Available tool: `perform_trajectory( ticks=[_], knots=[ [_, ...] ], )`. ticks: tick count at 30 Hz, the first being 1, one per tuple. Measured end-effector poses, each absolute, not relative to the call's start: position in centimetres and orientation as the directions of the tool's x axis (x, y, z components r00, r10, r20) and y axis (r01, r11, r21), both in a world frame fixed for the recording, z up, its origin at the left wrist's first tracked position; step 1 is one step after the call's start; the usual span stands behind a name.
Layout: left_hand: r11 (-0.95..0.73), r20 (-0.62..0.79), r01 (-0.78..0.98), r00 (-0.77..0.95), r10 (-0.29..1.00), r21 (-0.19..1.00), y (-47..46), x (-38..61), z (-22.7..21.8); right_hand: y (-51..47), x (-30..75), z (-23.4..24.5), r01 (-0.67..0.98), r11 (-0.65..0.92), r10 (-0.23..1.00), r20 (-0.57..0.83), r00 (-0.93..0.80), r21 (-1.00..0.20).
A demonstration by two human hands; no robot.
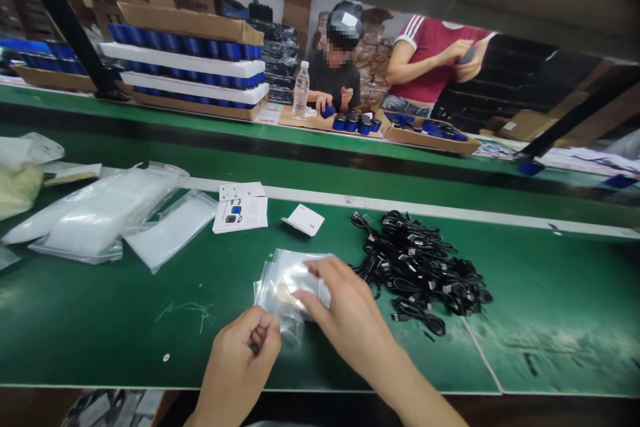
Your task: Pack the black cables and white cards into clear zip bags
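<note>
Clear plastic bags (287, 280) lie in a small overlapping stack on the green table in front of me. My left hand (245, 350) is closed in a pinch at the stack's lower left, on the edge of one plastic bag. Over the right side of the stack reaches my right hand (350, 310), thumb and forefinger apart, tips at the bag's surface. Glare and blur hide the exact contact there. Beyond the bags sits a folded white leaflet (304, 219). Right of my right hand is a pile of coiled black cables (417, 260) with USB plugs.
Packs of white bags (110, 207) and printed leaflets (241, 212) lie at left. Behind a raised ledge (320, 150) are stacked trays of blue items (190, 73), a water bottle (301, 90) and a carton (430, 133). Two people handle blue or dark items there.
</note>
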State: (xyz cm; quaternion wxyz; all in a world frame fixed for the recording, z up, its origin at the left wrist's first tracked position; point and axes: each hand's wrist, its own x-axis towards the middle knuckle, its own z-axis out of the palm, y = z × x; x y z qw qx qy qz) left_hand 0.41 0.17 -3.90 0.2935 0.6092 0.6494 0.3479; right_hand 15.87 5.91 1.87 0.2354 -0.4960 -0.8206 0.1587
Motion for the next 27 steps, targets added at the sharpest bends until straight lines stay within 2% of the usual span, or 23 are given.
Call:
perform_trajectory(
  ticks=[2, 4, 7, 13, 14, 16, 19, 23, 27],
  knots=[
    [0.049, 0.011, 0.572, -0.100, 0.995, 0.819, 0.4, 0.4, -4.1, 8.2, 14.9, 2.7, 0.815, 0.447, 0.890, 0.278, -0.362, -0.368],
    [0.070, -0.006, 0.557, -0.116, 0.993, 0.828, 0.6, 0.5, -4.1, 10.9, 13.9, 2.7, 0.896, 0.369, 0.919, 0.245, -0.310, -0.248],
    [0.095, -0.028, 0.520, -0.137, 0.990, 0.849, 0.6, 0.5, -4.2, 14.2, 13.2, 2.2, 0.912, 0.327, 0.940, 0.182, -0.288, -0.248],
    [0.164, -0.113, 0.337, -0.165, 0.980, 0.927, 0.8, 0.4, -3.9, 11.2, 16.0, 3.2, 0.825, 0.387, 0.922, 0.167, -0.350, -0.412],
    [0.176, -0.130, 0.292, -0.171, 0.977, 0.940, 0.9, 0.3, -3.8, 9.7, 16.6, 3.3, 0.788, 0.404, 0.913, 0.154, -0.378, -0.464],
    [0.201, -0.162, 0.208, -0.189, 0.969, 0.957, 1.1, 0.2, -3.5, 6.7, 17.6, 3.2, 0.657, 0.394, 0.896, 0.111, -0.430, -0.643],
    [0.223, -0.189, 0.135, -0.227, 0.955, 0.965, 1.4, 0.0, -3.0, 3.4, 18.2, 2.1, 0.648, 0.349, 0.879, -0.004, -0.477, -0.677],
    [0.182, -0.118, 0.180, -0.315, 0.942, 0.967, 1.4, 0.3, -2.6, 2.1, 17.4, 0.9, 0.639, 0.317, 0.870, -0.052, -0.490, -0.701],
    [0.120, 0.019, 0.292, -0.432, 0.902, 0.949, 1.3, 0.7, -2.5, 1.6, 16.0, 0.2, 0.542, 0.281, 0.891, 0.005, -0.455, -0.792]
  ],
)
